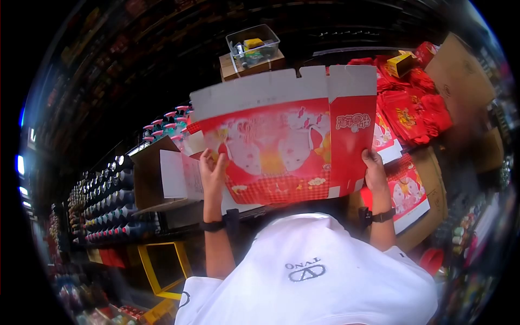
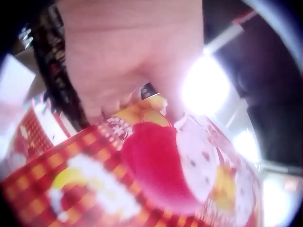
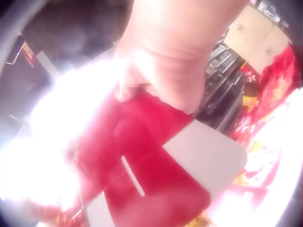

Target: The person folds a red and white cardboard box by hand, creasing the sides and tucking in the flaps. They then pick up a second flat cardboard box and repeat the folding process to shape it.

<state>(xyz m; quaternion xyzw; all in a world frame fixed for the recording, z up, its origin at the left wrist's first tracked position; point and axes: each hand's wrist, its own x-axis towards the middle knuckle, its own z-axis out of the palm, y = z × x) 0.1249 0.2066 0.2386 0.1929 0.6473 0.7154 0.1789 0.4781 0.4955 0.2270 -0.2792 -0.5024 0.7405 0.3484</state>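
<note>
A red printed cardboard carton (image 1: 271,187) with white flaps is held up in front of the chest, its fruit-pattern side facing the head camera. My left hand (image 1: 213,172) grips its left edge, thumb on the printed face. At the opposite edge my right hand (image 1: 374,169) pinches the red side panel, thumb in front. In the left wrist view, the fingers of the left hand (image 2: 128,56) bend over the carton's edge and are partly hidden behind it. The right wrist view shows the right hand (image 3: 165,66) over a red panel (image 3: 137,127) with a slot and white flap.
Red packages (image 1: 409,116) lie in a pile at right beside an open brown box (image 1: 460,67). More printed cardboard (image 1: 406,189) sits below them. A clear plastic bin (image 1: 253,46) stands on a box at the back. Rows of bottles (image 1: 111,203) and a yellow frame (image 1: 162,265) are at left.
</note>
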